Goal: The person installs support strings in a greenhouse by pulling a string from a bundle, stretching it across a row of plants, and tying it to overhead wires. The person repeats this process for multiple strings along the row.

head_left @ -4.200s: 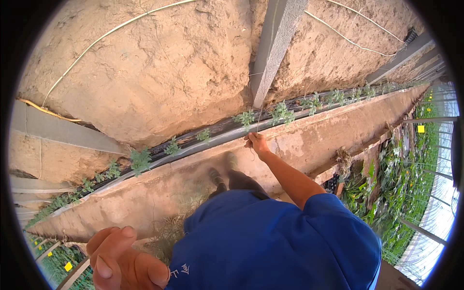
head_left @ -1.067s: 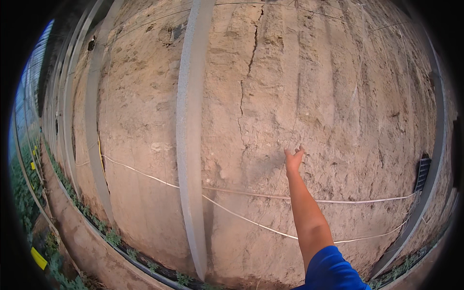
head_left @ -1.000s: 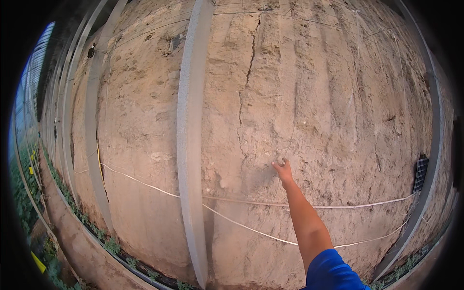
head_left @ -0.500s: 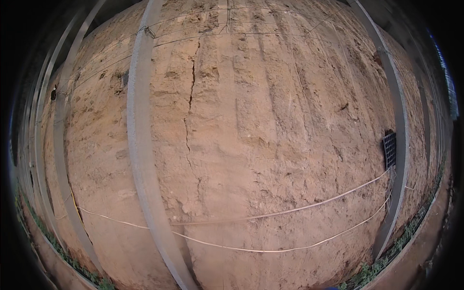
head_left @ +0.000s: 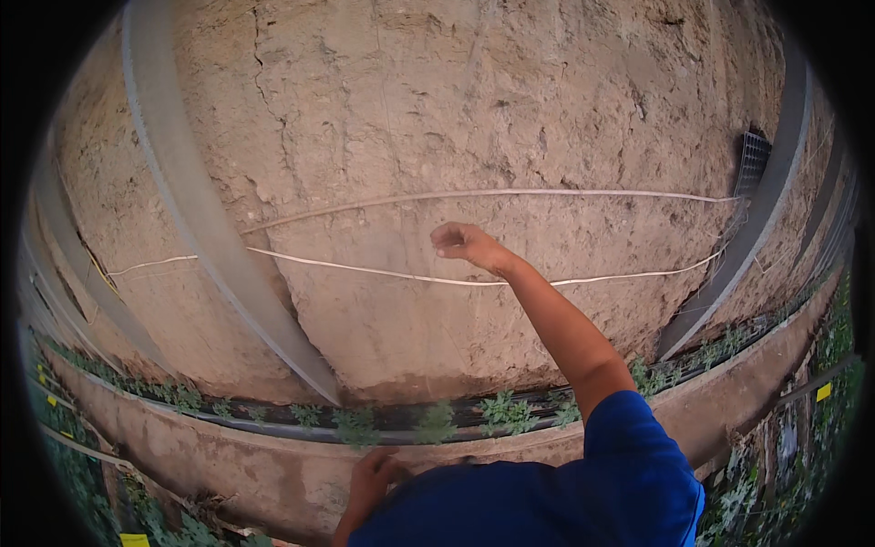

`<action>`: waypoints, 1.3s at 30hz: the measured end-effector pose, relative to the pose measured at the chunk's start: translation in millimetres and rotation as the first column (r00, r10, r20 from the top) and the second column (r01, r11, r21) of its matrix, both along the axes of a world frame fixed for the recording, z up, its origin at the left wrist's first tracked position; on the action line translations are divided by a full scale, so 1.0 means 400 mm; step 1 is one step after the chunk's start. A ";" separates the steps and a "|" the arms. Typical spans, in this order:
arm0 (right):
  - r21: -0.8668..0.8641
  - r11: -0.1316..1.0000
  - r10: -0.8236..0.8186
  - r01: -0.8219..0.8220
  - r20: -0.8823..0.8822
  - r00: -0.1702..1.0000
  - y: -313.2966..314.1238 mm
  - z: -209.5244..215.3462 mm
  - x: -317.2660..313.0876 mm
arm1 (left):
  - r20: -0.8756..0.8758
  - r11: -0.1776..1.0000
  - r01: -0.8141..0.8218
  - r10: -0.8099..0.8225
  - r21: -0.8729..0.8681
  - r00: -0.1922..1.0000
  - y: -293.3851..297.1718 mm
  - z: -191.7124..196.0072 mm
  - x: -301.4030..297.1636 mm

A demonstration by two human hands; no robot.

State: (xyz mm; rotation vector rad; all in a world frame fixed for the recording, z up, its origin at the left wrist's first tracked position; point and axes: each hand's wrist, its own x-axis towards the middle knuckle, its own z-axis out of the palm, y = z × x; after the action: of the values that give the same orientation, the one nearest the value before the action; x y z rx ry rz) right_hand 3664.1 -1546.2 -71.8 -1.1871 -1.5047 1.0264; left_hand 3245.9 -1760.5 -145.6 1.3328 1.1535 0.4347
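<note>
My right hand [head_left: 467, 244] is raised at the end of my outstretched arm, in front of an earthen wall [head_left: 383, 319]. Its fingers curl in toward the thumb; anything between them is too small to make out. Behind that hand and forearm, two pale cords [head_left: 392, 272] run across the wall, one above and one below. Low down, close to my body, is my left hand [head_left: 372, 476], dim and smeared, its fingers hard to read. A row of small green plants [head_left: 355, 425] grows along the wall's foot, just beyond the left hand.
Slanting grey posts [head_left: 196, 214] stand against the wall left and right. A black grid tray [head_left: 753, 164] is tucked by the right post. A dirt path [head_left: 273, 479] curves below the plants. Denser foliage with yellow cards [head_left: 824, 392] lies at both lower sides.
My view has tilted down from the wall to the plant row and path. Both hands and my blue-sleeved right arm have come into sight.
</note>
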 end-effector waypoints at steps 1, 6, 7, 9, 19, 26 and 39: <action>0.128 0.979 -0.160 0.161 -0.019 0.987 0.040 0.068 0.059 | 0.003 0.997 -0.072 0.072 -0.016 0.997 -0.022 0.005 0.000; 0.542 0.546 -0.613 0.638 -0.261 0.746 0.303 0.315 0.217 | 0.040 0.965 -0.253 0.256 -0.070 0.966 -0.132 0.021 0.027; 0.529 0.499 -0.623 0.687 -0.331 0.708 0.354 0.354 0.228 | 0.010 0.963 -0.255 0.257 -0.087 0.966 -0.151 0.021 0.033; 0.331 0.791 -0.398 0.514 -0.361 0.844 0.437 0.401 0.199 | -0.008 0.950 -0.280 0.281 -0.138 0.960 -0.188 0.023 0.042; -0.229 0.954 0.150 -0.192 -0.189 0.970 0.214 0.022 -0.155 | 0.027 0.952 -0.246 0.255 -0.183 0.966 -0.226 0.022 0.052; -0.526 0.776 0.446 -0.348 0.067 0.893 -0.367 -0.369 -0.287 | 0.041 0.959 -0.197 0.209 -0.202 0.977 -0.292 -0.026 -0.018; -0.727 0.522 0.382 -0.445 -0.267 0.885 -1.029 -0.563 -0.634 | 0.170 0.985 0.085 -0.059 -0.150 0.984 -0.403 -0.098 -0.147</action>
State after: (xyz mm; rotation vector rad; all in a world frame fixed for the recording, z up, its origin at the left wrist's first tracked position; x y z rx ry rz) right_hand 3410.4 -1957.9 -296.9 -1.3406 -1.3217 2.2008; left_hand 3187.1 -1921.6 -184.6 1.1750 0.9781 0.3856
